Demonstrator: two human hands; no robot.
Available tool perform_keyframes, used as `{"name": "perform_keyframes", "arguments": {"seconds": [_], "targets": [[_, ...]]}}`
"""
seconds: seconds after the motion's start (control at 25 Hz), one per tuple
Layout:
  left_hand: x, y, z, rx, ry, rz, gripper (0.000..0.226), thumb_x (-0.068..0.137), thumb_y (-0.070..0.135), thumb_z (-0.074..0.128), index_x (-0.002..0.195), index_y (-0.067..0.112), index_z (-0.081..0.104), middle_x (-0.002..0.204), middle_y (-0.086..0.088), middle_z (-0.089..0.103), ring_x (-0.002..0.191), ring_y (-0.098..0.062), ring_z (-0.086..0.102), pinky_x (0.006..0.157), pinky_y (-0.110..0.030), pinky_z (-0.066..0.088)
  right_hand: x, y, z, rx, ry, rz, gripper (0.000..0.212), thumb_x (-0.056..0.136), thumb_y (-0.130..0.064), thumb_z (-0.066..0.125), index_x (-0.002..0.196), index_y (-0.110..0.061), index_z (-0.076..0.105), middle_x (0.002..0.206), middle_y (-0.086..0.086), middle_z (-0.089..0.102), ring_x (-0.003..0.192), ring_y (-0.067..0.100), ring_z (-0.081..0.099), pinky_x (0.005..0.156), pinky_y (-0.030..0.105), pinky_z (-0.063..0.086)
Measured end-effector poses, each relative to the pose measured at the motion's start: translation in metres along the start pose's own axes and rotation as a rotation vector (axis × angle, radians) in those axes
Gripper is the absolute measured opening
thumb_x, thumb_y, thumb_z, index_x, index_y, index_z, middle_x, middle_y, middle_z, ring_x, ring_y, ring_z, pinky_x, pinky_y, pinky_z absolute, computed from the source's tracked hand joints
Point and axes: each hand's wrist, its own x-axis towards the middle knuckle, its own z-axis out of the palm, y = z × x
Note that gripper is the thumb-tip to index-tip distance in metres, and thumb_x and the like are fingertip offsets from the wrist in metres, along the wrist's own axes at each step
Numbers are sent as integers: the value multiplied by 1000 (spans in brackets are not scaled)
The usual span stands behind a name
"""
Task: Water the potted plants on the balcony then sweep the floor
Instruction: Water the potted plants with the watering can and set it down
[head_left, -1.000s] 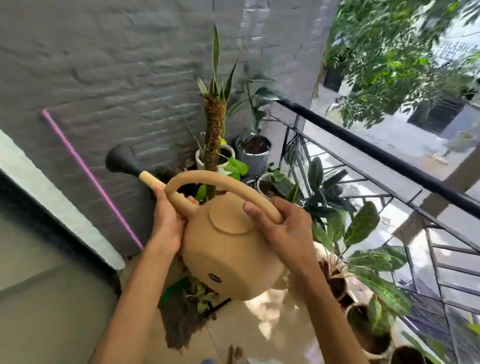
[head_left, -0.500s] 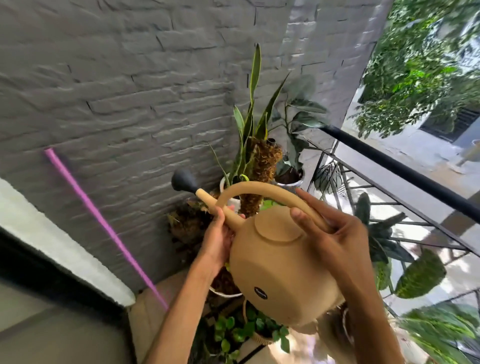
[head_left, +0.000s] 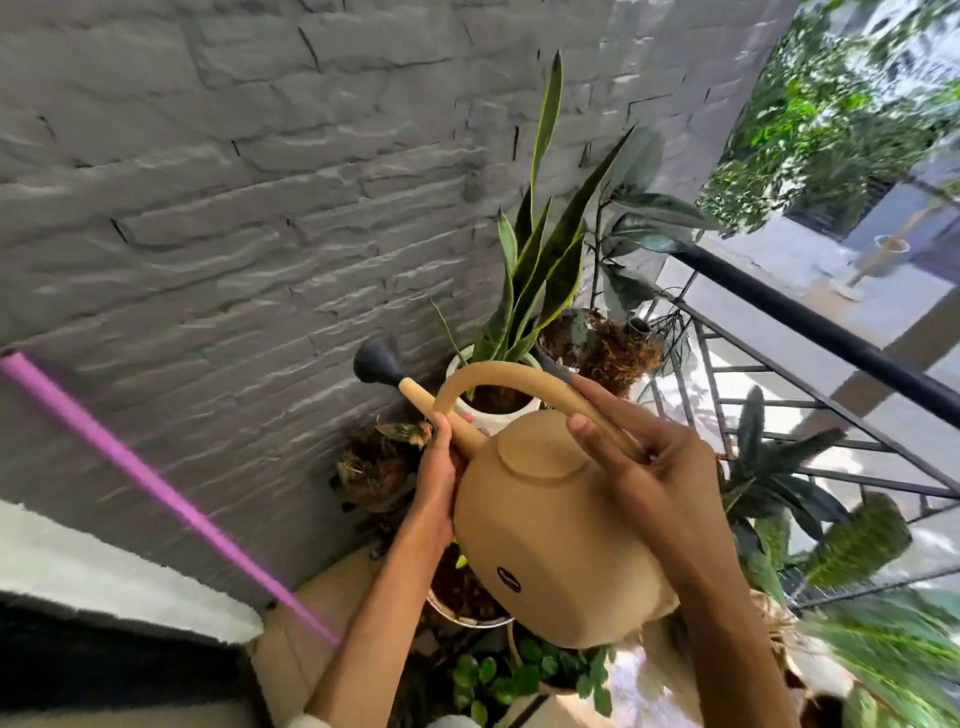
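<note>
watering step in hand, sweeping not yet begun: tan watering can (head_left: 561, 535) held up over the corner pots, right hand (head_left: 660, 478) curled round its arched handle, left hand (head_left: 441, 467) gripping the spout base. long axis up and left, black rose (head_left: 375, 362) aimed toward the brick wall (head_left: 234, 208), beside the white-potted snake plant (head_left: 540, 270). next, probably tipping the spout down over that pot's soil.

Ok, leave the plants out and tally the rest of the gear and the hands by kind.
Watering can: 1, tan with a dark rose on the spout
Pink pole: 1, leaning on the grey brick wall
Hands: 2, left hand gripping the spout, right hand holding the arched handle
Total: 4
</note>
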Motion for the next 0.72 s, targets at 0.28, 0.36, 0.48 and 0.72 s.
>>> {"name": "perform_keyframes", "arguments": {"seconds": [0.28,0.36,0.48,0.72], "targets": [[39,18,-35,22,74,-86,58,103,70,40,121,26,73,92,-8,83,75,-25,80,69,-40,62,29,-12,46,-42,-69,3,36,99,-44,71,134,-51,70,117,-36,74,111,-20,66,92,18,56],[44,22,-43,24,88,-93,59,103,71,39,124,25,71,90,-7,83,72,-24,80,62,-37,63,34,-15,57,-48,-73,12,36,98,-44,72,134,-49,70,117,-35,75,110,-18,67,97,23,58],[50,25,-47,16,83,-104,62,104,69,38,129,22,70,95,-10,80,80,-28,76,76,-42,61,39,-17,67,-61,-79,40,36,98,-45,72,133,-49,71,115,-33,76,108,-16,69,99,29,60],[60,32,-64,41,92,-131,64,103,71,39,127,22,73,89,-6,83,70,-22,79,59,-34,63,44,-23,84,-71,-80,68,34,98,-46,72,132,-52,71,111,-28,79,104,-10,73,96,35,63]]}}
